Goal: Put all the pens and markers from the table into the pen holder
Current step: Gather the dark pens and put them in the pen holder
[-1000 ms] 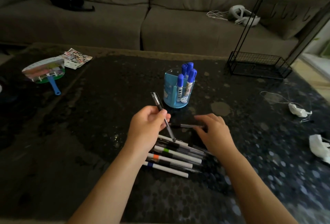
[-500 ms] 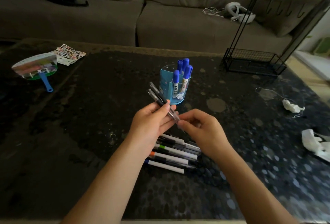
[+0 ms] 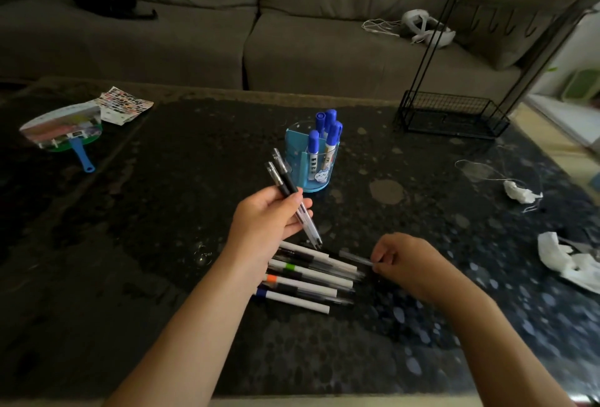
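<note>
Pens (image 3: 306,276) lie in a loose row near the front edge of the dark surface (image 3: 130,244), some overlapping, while a blue holder (image 3: 311,164) stands just beyond them toward the middle with four blue-capped markers (image 3: 328,134) upright inside. The left hand (image 3: 264,221) is raised above the row, its fingers (image 3: 300,200) pressed around two clear pens (image 3: 292,199) held together at a slant, caps up and tips hanging just over the nearest pen. The right hand (image 3: 402,260) rests low at the row's right end, fingers pinching the end of another clear pen (image 3: 355,258) that appears to lie on the surface. The work looks part done: the markers are housed and about eight pens wait below. The risk from here is the bundle: two smooth barrels gripped in one hand could slide apart or slip free as a third is added, and a dropped pen may roll toward the front edge. The holder looks light and already crowded on one side, so pushing several pens in at an angle might tip it or catch on the marker caps.
</note>
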